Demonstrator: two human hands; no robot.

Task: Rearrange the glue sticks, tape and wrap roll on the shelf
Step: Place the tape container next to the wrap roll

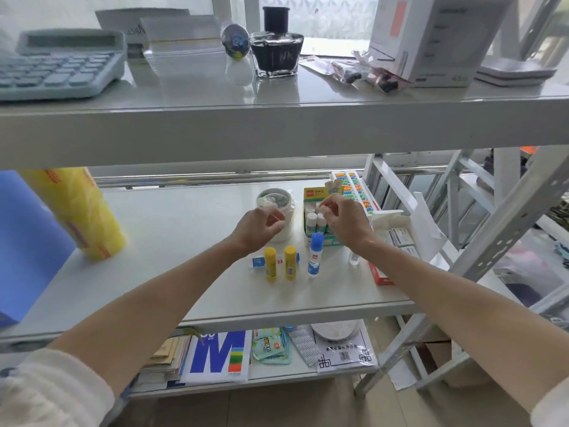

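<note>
Your left hand [261, 224] covers the front of the white tape roll [278, 208]. The upper shelf hides the yellow wrap roll's [77, 214] top. Your right hand's [345, 223] pinched item is indiscernible.

Ink bottle [276, 53] reads "INK"; white bag [219, 355], "M".

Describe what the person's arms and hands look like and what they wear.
Both forearms are bare, with sleeves pushed up near the elbows. The left sleeve is whitish, soft, textured fabric; the right sleeve looks the same, though only its edge shows. The left hand and right hand are bare: no gloves, and no rings, watch or bracelet visible.
</note>
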